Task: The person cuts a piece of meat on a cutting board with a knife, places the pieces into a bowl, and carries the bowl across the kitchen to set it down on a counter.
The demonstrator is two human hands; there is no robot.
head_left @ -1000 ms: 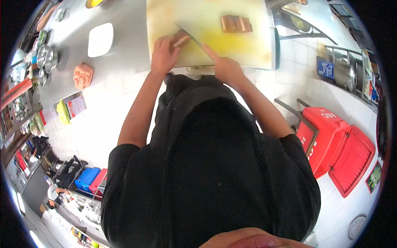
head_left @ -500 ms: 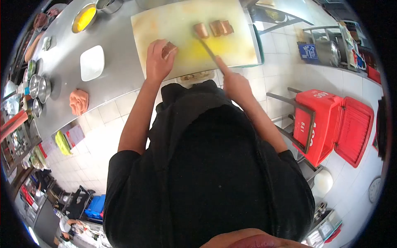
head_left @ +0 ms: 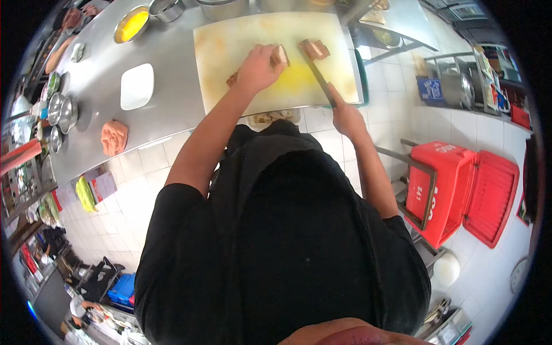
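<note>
A white cutting board (head_left: 215, 43), stained yellow in its middle, lies on the steel counter. Over it, my left hand (head_left: 260, 69) is closed around a browned piece of meat (head_left: 280, 56) with a pale face showing. Another dark piece of meat (head_left: 232, 79) lies on the board by my left wrist, partly hidden by the hand. My right hand (head_left: 348, 118) grips a knife (head_left: 317, 75) by its handle at the board's near right edge. The blade slants up and left, its tip beside several cut meat pieces (head_left: 316, 49).
Left on the counter (head_left: 175, 86) are a white dish (head_left: 137, 86), a pinkish cloth (head_left: 114, 138) and a metal bowl of yellow liquid (head_left: 131, 24). A tray of scraps (head_left: 273, 118) shows below the board. An open red cooler box (head_left: 440, 187) stands at right.
My left hand has moved right, leaving one meat piece behind and taking hold of another. The knife has shifted right, beside the remaining cut pieces. The whole view has shifted slightly.
</note>
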